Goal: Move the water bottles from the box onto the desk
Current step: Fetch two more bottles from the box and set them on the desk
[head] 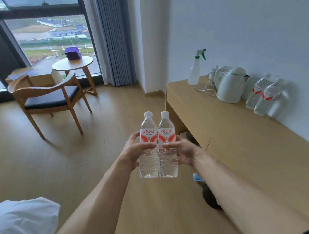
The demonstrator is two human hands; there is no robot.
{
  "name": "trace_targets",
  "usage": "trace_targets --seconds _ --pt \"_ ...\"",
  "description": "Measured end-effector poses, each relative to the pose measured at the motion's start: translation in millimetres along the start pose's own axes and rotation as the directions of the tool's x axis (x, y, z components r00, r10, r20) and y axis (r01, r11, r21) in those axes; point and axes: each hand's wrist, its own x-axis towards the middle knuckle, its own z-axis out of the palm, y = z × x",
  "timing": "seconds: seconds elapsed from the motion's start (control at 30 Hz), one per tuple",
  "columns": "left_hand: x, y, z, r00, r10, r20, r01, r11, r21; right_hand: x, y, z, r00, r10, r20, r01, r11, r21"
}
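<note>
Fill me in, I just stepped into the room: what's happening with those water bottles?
A person is carrying two water bottles upright, side by side and touching: the left hand grips the left bottle and the right hand grips the right bottle. They are held in the air above the floor, not yet on the desk. At least two bottles already stand on the desk against the wall, next to a white kettle and a spray bottle.

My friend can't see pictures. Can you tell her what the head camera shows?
Two hands, left hand and right hand, hold two upright water bottles side by side above the wooden floor. To the right, a desk carries more water bottles, a white kettle and a spray bottle.
</note>
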Motion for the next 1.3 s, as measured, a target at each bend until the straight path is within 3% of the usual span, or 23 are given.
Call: trace_targets --seconds 0.27,0.63,1.03,1.3 --pt "122.0 28.3 66.1 0.972 -0.049 0.230 0.027 0.995 0.095 53.6 -37.8 -77.2 0.971 -0.005 -0.241 0.034 0.993 0.116" --pt "275.8 81.1 168.8 0.856 -0.176 0.487 0.030 0.956 0.293 100.1 -95.0 -156.6 0.796 0.052 -0.604 0.109 0.968 0.228" --pt "304.2 55.7 306.1 0.629 -0.337 0.701 -0.015 0.896 0.445 53.1 -79.5 -237.8 0.547 0.162 -0.821 0.170 0.939 0.299" --pt "319.8 38.5 385.3 0.587 -0.360 0.725 -0.090 0.861 0.501 39.8 -71.0 -311.9 0.506 0.113 -0.855 0.246 0.931 0.269"
